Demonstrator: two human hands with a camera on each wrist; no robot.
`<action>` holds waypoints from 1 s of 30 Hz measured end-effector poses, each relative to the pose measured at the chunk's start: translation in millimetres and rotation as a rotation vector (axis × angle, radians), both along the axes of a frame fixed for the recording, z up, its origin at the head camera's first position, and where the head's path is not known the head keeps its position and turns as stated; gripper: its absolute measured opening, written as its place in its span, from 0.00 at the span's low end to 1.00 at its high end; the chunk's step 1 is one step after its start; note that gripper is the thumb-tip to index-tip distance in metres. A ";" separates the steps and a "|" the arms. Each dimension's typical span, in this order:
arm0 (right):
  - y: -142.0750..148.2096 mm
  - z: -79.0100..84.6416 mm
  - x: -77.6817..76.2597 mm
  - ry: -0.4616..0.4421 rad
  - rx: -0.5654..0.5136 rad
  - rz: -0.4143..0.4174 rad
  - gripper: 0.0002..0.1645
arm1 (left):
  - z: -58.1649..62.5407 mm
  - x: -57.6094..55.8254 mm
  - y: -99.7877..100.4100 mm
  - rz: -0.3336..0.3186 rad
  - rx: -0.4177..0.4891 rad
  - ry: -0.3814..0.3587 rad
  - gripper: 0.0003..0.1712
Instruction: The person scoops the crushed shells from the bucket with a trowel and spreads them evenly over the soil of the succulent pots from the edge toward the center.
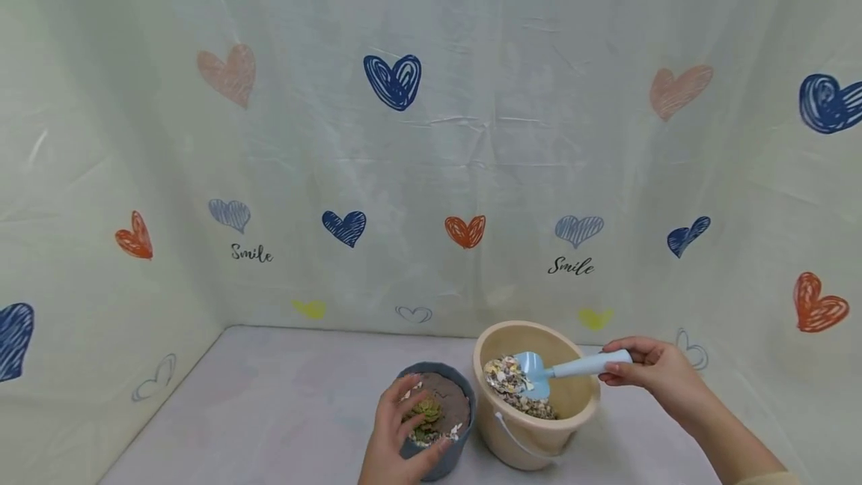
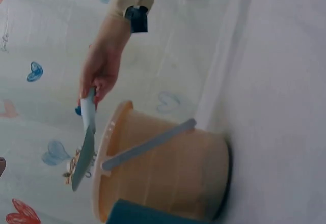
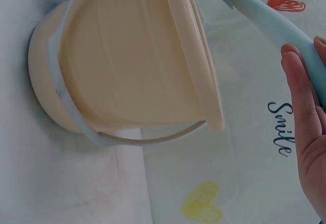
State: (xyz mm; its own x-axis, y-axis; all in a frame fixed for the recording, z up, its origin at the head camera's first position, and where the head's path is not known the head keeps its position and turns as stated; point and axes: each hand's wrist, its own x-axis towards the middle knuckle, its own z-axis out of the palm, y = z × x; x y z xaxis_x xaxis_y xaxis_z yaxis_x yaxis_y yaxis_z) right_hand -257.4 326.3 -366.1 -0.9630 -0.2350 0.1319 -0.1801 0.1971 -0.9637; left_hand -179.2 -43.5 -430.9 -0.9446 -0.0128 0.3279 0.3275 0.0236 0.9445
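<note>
My right hand (image 1: 656, 376) grips the handle of a light blue trowel (image 1: 589, 365) over a beige bucket (image 1: 528, 432). The trowel's blade carries a heap of mixed pebbly grit (image 1: 505, 374), and more grit lies inside the bucket. In the left wrist view the loaded blade (image 2: 84, 158) is seen side-on, above the rim. Above a blue-grey pot (image 1: 465, 388) is my left hand (image 1: 393, 432), fingers spread and bent around the space over a small green succulent (image 1: 427, 410). Brown soil (image 1: 446, 393) fills the pot, with pale grit scattered near the plant.
The bucket's pale handle (image 3: 63, 89) hangs down its side. Pot and bucket stand side by side on a whitish table cover (image 1: 283, 403). Behind them rises a pale curtain (image 1: 431, 163) printed with hearts and "Smile".
</note>
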 end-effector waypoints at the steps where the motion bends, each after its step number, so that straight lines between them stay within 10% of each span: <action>1: -1.2 0.3 1.4 0.001 -0.005 -0.008 0.15 | 0.2 -2.0 -4.4 0.005 -0.023 0.004 0.47; 12: -20.0 6.2 12.2 -0.026 -0.023 -0.024 0.18 | -10.1 -49.4 -63.2 -0.033 -0.230 -0.079 0.55; 30: -55.6 -4.1 21.8 0.006 -0.145 0.046 0.18 | -40.2 -116.8 -102.5 -0.776 -0.464 -0.153 0.66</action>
State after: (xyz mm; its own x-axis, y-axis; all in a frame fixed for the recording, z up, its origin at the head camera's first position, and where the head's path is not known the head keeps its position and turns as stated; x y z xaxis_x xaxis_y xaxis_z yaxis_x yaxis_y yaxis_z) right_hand -235.6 270.8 -370.2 -0.9507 -0.2574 0.1731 -0.1914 0.0476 -0.9804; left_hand -296.0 -146.0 -471.2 -0.6668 0.7451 0.0121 0.2819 0.2372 0.9297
